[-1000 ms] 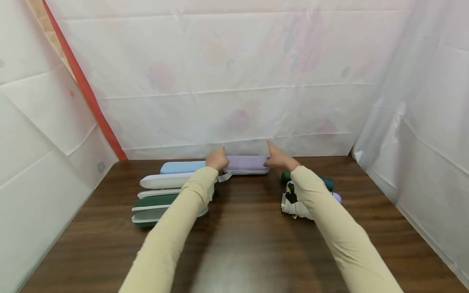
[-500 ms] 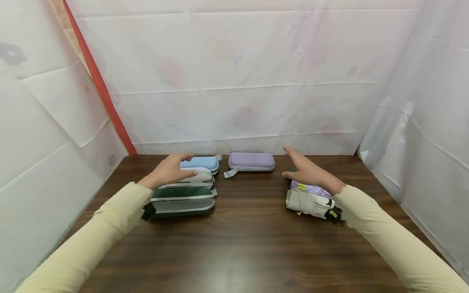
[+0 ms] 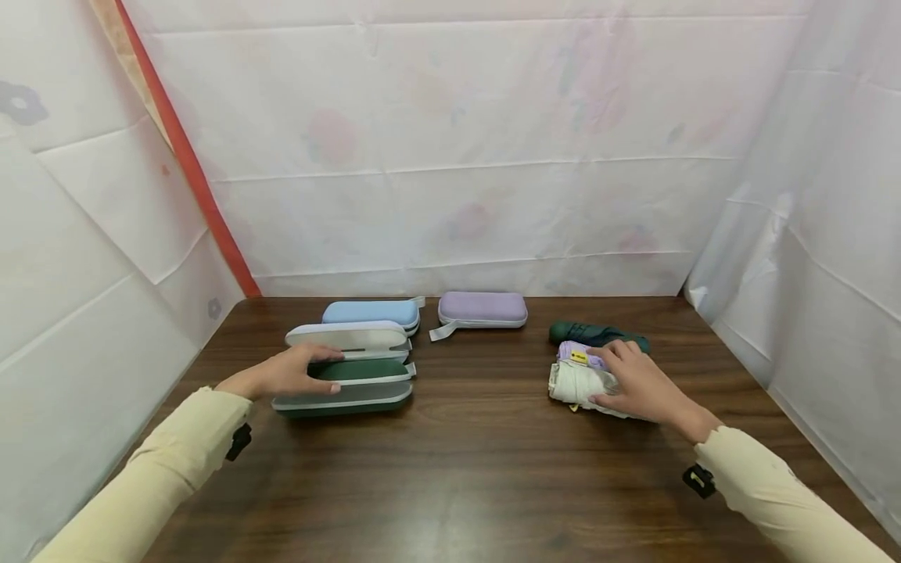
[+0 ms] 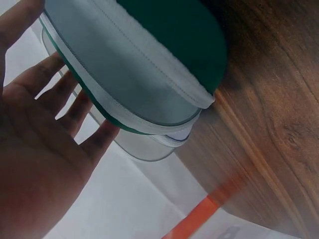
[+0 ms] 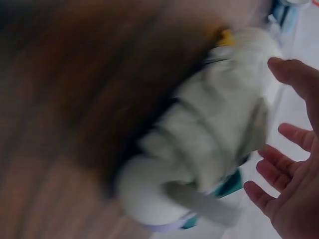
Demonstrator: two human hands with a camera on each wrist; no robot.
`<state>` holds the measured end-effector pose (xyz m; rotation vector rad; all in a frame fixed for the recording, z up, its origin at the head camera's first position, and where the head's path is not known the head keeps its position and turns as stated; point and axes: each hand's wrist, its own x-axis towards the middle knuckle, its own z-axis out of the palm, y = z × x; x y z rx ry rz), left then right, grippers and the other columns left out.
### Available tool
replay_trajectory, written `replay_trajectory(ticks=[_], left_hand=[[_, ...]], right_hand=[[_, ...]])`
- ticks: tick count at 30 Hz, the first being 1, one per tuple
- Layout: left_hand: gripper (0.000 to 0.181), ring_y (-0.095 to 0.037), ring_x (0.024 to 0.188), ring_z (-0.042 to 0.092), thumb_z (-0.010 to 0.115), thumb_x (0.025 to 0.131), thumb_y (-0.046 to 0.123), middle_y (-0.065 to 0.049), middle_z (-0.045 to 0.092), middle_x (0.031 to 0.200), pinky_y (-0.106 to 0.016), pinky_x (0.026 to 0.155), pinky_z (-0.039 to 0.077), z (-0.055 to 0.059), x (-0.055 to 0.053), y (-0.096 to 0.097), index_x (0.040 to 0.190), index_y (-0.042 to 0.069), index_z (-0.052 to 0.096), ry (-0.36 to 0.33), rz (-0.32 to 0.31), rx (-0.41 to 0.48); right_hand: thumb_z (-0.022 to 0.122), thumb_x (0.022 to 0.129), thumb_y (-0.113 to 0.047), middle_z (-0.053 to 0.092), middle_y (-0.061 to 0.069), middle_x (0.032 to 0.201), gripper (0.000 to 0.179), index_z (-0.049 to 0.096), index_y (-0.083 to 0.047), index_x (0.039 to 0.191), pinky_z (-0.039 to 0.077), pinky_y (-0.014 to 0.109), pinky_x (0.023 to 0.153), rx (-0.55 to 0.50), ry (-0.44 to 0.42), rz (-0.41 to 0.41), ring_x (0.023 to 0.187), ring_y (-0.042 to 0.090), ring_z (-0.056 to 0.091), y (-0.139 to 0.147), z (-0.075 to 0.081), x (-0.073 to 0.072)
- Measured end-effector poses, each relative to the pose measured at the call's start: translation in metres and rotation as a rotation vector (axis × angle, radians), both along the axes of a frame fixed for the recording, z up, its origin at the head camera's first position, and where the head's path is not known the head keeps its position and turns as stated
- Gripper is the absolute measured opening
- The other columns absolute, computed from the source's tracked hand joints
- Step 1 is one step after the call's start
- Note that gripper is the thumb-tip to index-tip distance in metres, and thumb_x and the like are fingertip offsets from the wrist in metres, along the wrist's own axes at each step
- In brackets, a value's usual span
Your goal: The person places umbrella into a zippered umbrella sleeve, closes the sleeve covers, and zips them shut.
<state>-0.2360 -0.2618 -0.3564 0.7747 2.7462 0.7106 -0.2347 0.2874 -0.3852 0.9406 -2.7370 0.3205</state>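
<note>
1. Your right hand [image 3: 639,385], right of centre, is at the beige umbrella [image 3: 579,381], which lies on its side on the brown surface [image 3: 450,461]. Fingers released, nothing clasped; their spread looks suited to straddling a soft roll. The right wrist view, though blurred, adds a rounded pale end and a strap loop, neither made out in the head view. Any light touch: can't tell.

2. Your left hand [image 3: 287,371], left of centre, is at the green case [image 3: 373,396], lying open with its grey lining bared. Fingers loose and parted, not clenched; probably spaced to span the case. The left wrist view sets them along the pale-edged rim, some tips out of sight, so contact is uncertain.

3. Just beyond the beige roll, you have the purple umbrella [image 3: 595,360]; close packing presumably checks rolling. Its yellow label [image 3: 579,356] reads only in the head view.

4. Behind the green case, the white case [image 3: 352,338] also gapes, perhaps to keep its inside reachable.

5. Farther: dark green umbrella [image 3: 591,334] right, blue case [image 3: 369,313] left, both lying lengthwise, likely for tidy rows.

6. Farthest, near the white sheet [image 3: 528,117]: purple case [image 3: 482,306], closed, apart from both groups.
</note>
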Motion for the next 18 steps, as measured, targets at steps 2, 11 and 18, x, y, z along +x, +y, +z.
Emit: replay_trajectory(ticks=[2,11,18], left_hand=[[0.065,-0.044,0.123,0.041,0.074,0.083,0.034,-0.027,0.047,0.133,-0.059,0.097,0.034,-0.001,0.002,0.0,0.129,-0.008,0.053,0.034,0.005,-0.024],[0.065,-0.04,0.124,0.04,0.068,0.086,0.043,-0.021,0.048,0.134,-0.059,0.095,0.036,-0.013,0.012,-0.001,0.132,-0.001,0.054,0.138,0.028,-0.058],[0.059,-0.036,0.118,0.042,0.072,0.083,0.044,-0.017,0.051,0.129,-0.059,0.093,0.037,-0.013,0.016,0.002,0.125,0.005,0.06,0.211,0.039,-0.038]], right_hand=[[0.082,0.074,-0.031,0.052,0.011,0.102,0.066,0.056,0.001,0.125,0.039,0.04,0.07,0.01,0.048,0.007,0.089,0.025,0.045,0.005,-0.008,0.0],[0.089,0.063,-0.028,0.051,0.008,0.099,0.075,0.056,0.001,0.124,0.04,0.037,0.068,-0.045,0.066,0.01,0.085,0.021,0.047,0.014,-0.032,0.003],[0.087,0.066,-0.023,0.049,0.01,0.1,0.072,0.054,0.001,0.125,0.04,0.039,0.071,-0.057,0.026,-0.009,0.086,0.023,0.046,0.013,-0.031,0.005]])
